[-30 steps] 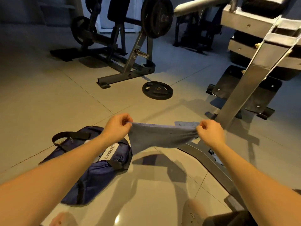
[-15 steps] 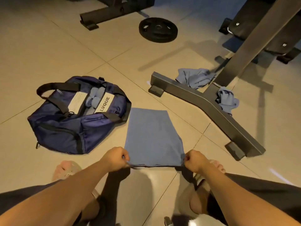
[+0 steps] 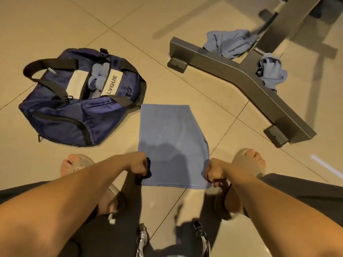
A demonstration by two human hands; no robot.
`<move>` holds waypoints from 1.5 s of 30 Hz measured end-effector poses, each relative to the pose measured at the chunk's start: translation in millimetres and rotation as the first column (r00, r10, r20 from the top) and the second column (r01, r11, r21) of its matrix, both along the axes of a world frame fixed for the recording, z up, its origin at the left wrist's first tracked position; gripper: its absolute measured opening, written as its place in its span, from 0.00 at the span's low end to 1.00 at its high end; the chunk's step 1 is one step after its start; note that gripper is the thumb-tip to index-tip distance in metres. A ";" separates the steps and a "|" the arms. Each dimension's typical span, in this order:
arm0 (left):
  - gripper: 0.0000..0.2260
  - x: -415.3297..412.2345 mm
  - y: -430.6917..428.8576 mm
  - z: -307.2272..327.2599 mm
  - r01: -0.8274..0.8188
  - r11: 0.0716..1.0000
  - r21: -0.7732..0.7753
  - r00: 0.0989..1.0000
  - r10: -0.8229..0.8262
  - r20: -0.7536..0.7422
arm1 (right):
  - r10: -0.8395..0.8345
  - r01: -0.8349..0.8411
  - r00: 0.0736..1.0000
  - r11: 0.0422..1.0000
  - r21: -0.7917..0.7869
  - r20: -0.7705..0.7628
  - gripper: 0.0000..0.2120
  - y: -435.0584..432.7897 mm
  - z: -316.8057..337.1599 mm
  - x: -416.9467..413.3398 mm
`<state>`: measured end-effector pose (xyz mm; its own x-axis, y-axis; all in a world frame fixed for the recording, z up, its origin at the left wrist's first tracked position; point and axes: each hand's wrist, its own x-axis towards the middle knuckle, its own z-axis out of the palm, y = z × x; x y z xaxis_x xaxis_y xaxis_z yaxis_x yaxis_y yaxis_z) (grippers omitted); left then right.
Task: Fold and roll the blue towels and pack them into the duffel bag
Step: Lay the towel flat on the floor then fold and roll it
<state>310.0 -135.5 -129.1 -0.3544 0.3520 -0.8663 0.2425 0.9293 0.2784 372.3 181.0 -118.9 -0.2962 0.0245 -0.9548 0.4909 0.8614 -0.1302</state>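
I think I am in a gym. A big metal workout frame (image 3: 259,93) stands on the tiles (image 3: 55,25), near a duffel bag (image 3: 61,115).

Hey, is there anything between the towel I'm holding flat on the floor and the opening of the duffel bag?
Nothing visible. The towel lies flat right beside the bag, with no object between them. The bag's top is open, though rolled towels already take up part of the opening.

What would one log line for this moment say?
state: blue cloth towel flat on tiled floor | left hand: grips near corner | right hand: grips other corner | navy fabric duffel bag: open, rolled towels inside
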 end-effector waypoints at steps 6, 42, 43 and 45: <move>0.18 -37.1 37.9 -11.7 -0.295 0.938 0.181 0.935 0.323 -0.148 | -0.193 0.219 0.885 0.976 0.014 -0.424 0.08 5.3 -19.4 -37.8; 0.17 -103.3 131.6 -68.2 -0.806 0.177 0.565 0.300 0.945 0.132 | -0.291 0.321 0.622 0.941 -0.102 -0.727 0.07 -3.6 -58.3 -147.0; 0.17 -103.9 132.3 -68.9 -0.806 0.172 0.567 0.294 0.947 0.130 | -0.292 0.295 0.614 0.946 -0.130 -0.733 0.07 -8.9 -58.4 -152.8; 0.19 -104.1 135.0 -66.9 -0.804 0.179 0.567 0.289 0.951 0.110 | -0.266 0.242 0.600 0.959 -0.145 -0.755 0.09 -18.6 -60.4 -161.6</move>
